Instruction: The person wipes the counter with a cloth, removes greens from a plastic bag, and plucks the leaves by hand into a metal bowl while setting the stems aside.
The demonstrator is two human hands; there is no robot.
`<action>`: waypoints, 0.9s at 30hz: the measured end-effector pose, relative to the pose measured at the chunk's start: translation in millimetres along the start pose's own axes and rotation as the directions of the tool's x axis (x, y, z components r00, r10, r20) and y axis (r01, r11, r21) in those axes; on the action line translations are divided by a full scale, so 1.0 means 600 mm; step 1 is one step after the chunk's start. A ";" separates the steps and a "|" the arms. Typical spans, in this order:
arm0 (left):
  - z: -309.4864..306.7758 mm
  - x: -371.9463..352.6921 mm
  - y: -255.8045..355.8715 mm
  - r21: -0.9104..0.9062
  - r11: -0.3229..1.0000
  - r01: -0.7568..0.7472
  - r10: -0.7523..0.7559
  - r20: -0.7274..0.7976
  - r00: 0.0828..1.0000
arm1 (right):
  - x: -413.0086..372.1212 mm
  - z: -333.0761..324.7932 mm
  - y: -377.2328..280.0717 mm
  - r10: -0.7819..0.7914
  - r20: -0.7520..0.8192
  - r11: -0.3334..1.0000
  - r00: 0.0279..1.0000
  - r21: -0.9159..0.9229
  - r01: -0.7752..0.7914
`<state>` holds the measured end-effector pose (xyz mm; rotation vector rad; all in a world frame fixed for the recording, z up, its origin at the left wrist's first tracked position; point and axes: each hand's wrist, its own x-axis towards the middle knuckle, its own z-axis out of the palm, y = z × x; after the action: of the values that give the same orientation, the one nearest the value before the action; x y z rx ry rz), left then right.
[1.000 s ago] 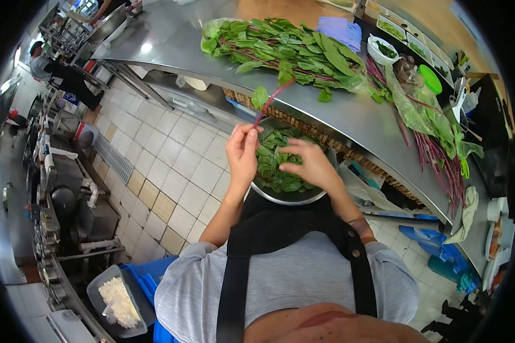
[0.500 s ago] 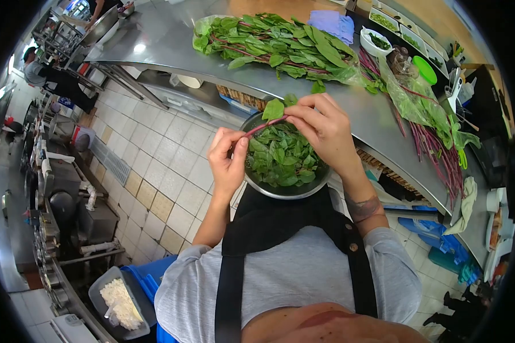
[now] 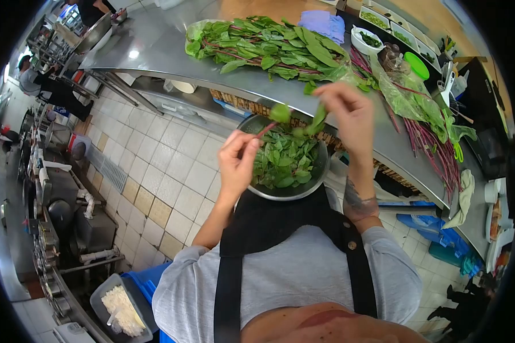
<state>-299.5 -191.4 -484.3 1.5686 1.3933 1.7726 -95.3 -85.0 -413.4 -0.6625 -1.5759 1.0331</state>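
My left hand (image 3: pixel 238 158) pinches a thin red stem (image 3: pixel 265 130) with one green leaf (image 3: pixel 280 112) at its tip, over the left rim of a metal bowl (image 3: pixel 303 192). The bowl is full of picked green leaves (image 3: pixel 285 159) and rests against my black apron. My right hand (image 3: pixel 347 114) is raised above the bowl's far rim and holds a plucked leaf (image 3: pixel 317 119). A big bunch of red-stemmed greens (image 3: pixel 267 47) lies on the steel counter (image 3: pixel 154 40) beyond.
Bare red stems (image 3: pixel 435 150) and a plastic bag of greens (image 3: pixel 412 98) lie at the counter's right end. Small white tubs (image 3: pixel 365 39), a green lid (image 3: pixel 418 66) and a blue cloth (image 3: pixel 324 23) sit behind. People work far left. A tub of white shreds (image 3: pixel 120 308) stands on the floor.
My right hand moved from the bowl up to the stem, pulled a leaf off and lifted away to the right. My left hand kept hold of the stem.
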 end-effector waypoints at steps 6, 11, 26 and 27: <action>-0.024 0.023 0.027 0.327 0.942 -0.073 0.101 -0.071 0.992 | -0.030 0.032 -0.021 -0.008 0.212 0.928 0.977 -0.364 0.086; -0.010 0.012 0.029 0.372 0.918 -0.142 0.166 -0.032 0.986 | -0.014 0.062 -0.002 -0.454 0.189 0.721 0.871 -0.497 0.484; 0.057 0.006 0.009 -0.043 0.989 0.139 -0.142 -0.083 0.986 | -0.087 0.095 0.066 -0.454 -0.130 0.842 0.881 -0.385 0.377; 0.054 0.013 0.007 0.026 0.996 0.083 -0.080 -0.109 0.991 | -0.099 0.094 0.072 -0.347 -0.187 0.915 0.919 -0.284 0.288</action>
<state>-271.3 -174.0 -480.7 1.4283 1.5194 1.8196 -138.6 -130.4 -481.6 -0.6431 -1.5542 0.4963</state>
